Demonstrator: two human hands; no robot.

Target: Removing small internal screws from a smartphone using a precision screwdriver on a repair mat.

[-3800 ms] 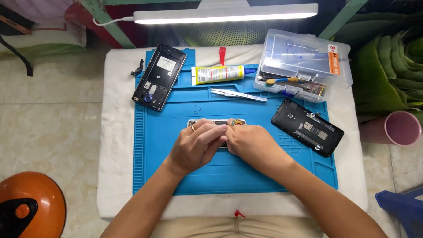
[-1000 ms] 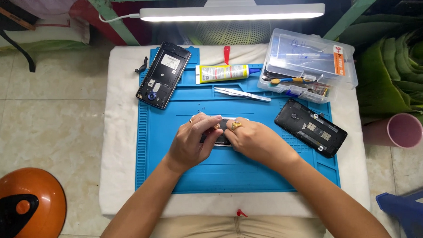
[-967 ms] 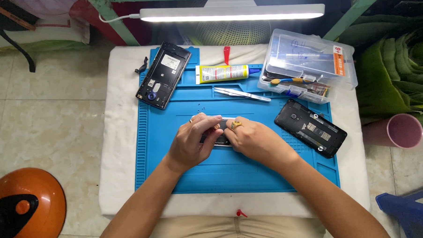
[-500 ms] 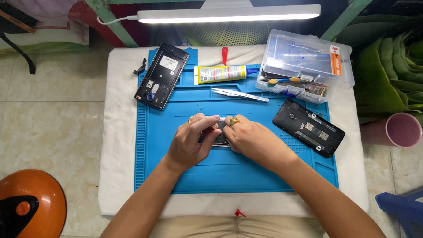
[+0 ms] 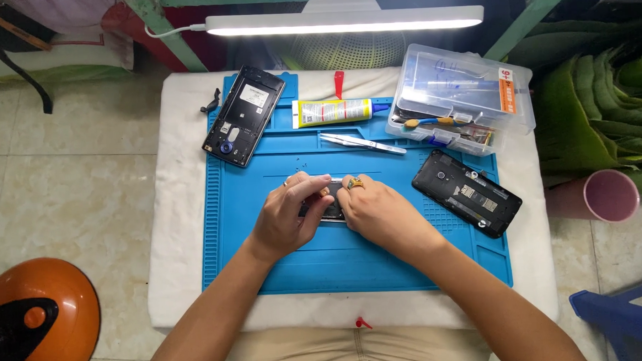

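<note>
Both hands, left hand (image 5: 288, 219) and right hand (image 5: 379, 212), meet over a small part (image 5: 331, 201) at the mat's (image 5: 381, 264) middle; an opened phone (image 5: 244, 115) lies at the mat's far left corner; another phone (image 5: 467, 192) lies near its right edge. A glue tube (image 5: 331, 112) lies along the far edge, tweezers (image 5: 362, 143) just before it; a parts box (image 5: 460, 97) sits at the far right corner.

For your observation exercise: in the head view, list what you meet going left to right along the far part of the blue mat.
Opened phone body → yellow glue tube → tweezers → clear plastic parts box.
</note>
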